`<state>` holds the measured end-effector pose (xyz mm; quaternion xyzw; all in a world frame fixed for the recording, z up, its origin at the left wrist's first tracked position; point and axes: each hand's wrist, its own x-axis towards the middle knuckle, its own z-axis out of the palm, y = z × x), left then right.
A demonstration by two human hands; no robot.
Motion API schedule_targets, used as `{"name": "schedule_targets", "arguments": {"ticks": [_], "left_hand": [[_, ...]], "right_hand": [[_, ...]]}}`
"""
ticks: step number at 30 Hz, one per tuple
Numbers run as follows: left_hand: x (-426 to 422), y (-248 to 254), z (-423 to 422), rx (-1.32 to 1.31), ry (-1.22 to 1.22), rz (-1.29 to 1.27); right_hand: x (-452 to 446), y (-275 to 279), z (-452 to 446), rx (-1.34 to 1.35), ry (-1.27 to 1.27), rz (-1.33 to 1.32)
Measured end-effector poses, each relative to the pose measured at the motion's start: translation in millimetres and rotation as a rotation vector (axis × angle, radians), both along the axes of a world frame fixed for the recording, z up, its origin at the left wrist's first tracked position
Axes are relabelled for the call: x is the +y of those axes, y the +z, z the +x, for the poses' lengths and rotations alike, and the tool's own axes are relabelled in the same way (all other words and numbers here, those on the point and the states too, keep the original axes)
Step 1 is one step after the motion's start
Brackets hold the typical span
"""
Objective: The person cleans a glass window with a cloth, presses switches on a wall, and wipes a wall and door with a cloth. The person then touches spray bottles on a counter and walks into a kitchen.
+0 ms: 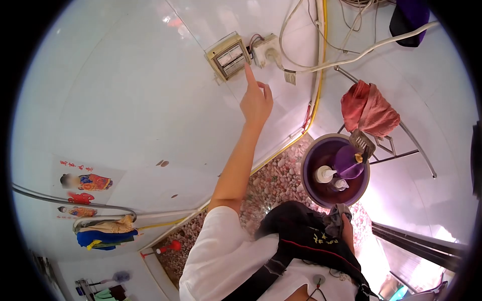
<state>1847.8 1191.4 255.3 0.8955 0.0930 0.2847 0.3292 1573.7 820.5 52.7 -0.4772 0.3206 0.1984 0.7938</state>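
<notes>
My left hand reaches up to the wall, its index finger stretched out and the other fingers partly curled. Its fingertip is at the lower right edge of a framed wall switch panel and seems to touch it. Nothing is held in that hand. A white socket box with a plug in it sits just right of the panel. Low at my right side, my right hand is closed on a crumpled grey cloth; most of its fingers are hidden.
A round tub with pump bottles and a purple container stands on the pebble-patterned floor. Beside it, a red cloth hangs on a metal rack. A white cable crosses the wall. Coloured cloths hang at lower left.
</notes>
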Motion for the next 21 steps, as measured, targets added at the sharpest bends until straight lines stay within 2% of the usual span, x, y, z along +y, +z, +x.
{"name": "schedule_targets", "arguments": {"ticks": [1, 3, 6, 13, 15, 21], "left_hand": [[2.6, -0.5, 5.9, 0.002, -0.002, -0.004], [5.4, 0.0, 16.9, -0.112, 0.051, 0.163], [13.1, -1.4, 27.7, -0.108, 0.070, 0.242], [15.2, 4.6, 24.1, -0.075, 0.091, 0.307], [14.2, 9.0, 21.4, 0.167, 0.128, 0.246], [14.0, 14.6, 17.0, 0.222, 0.134, 0.302]], "right_hand": [[0.5, -0.2, -0.5, -0.003, 0.013, -0.034], [0.9, -0.4, -3.8, -0.006, 0.003, -0.048], [1.5, -3.6, -7.6, -0.005, -0.021, -0.067], [0.7, -3.3, -11.6, 0.018, -0.020, -0.094], [4.5, 4.1, -8.6, 0.016, -0.017, -0.081], [7.7, 6.8, -5.3, -0.055, -0.011, -0.012]]}}
